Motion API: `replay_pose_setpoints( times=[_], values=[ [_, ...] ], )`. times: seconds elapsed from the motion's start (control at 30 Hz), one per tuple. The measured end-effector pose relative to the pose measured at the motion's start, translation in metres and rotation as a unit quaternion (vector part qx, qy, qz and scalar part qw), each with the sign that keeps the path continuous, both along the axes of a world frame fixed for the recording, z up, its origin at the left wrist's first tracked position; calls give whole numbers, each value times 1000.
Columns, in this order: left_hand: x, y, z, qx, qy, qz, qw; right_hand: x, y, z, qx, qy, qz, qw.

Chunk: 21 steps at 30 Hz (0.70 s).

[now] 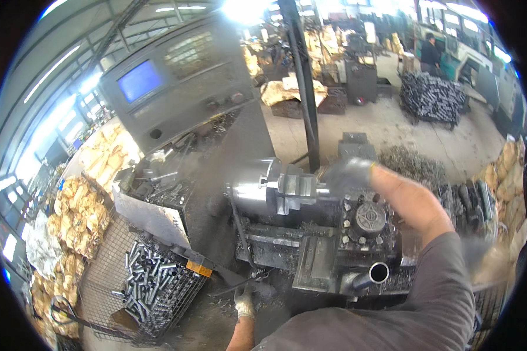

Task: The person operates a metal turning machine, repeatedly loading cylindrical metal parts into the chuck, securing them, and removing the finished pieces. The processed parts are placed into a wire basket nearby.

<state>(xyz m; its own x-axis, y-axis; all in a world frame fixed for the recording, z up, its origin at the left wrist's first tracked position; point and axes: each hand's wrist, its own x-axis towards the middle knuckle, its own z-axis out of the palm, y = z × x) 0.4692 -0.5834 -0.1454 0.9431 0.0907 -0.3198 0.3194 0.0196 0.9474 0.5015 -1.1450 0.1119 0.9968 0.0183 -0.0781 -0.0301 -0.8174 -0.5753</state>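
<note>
My right hand (pixel 350 175), in a dark grey glove, is smeared by motion beside the jaws of the lathe chuck (pixel 255 187). A short metal piece (pixel 322 189) sticks out of the jaws next to it; whether my fingers hold anything is hidden. Low in the middle, my left hand (pixel 245 303), in a pale glove, is closed on a dark lever (pixel 231 288) below the lathe bed. Right of the chuck stands the tool post (pixel 370 219) with its round cap and bolts. An open metal tube (pixel 379 273) points up below it.
A wire basket (pixel 99 281) of short metal tubes (pixel 149 281) stands at the left, near stacked tan sacks (pixel 79 213). The control cabinet (pixel 181 76) rises behind the chuck. Metal shavings (pixel 413 164) lie beyond the machine. Far right, a person (pixel 430 55) stands by a loaded bin (pixel 433 99).
</note>
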Motion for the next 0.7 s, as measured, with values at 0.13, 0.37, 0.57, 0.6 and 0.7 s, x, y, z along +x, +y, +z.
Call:
replay_pose_setpoints(
  times=[0.13,0.37,0.57,0.6,0.7],
  values=[
    [21,27,-34,173,-118,-132,969,-69,-162,-31,-193,42,-378,904],
    [110,-157,184,496,-554,-208,635,-53,-68,-20,-109,20,-154,982],
    [231,-237,264,553,-518,-321,568,11,-1,3,-16,208,-3,978],
    [229,-260,283,570,-467,-361,571,25,4,-2,-41,188,-6,981],
    [234,-297,315,641,-315,-446,540,57,21,-75,-151,125,3,981]
  ],
)
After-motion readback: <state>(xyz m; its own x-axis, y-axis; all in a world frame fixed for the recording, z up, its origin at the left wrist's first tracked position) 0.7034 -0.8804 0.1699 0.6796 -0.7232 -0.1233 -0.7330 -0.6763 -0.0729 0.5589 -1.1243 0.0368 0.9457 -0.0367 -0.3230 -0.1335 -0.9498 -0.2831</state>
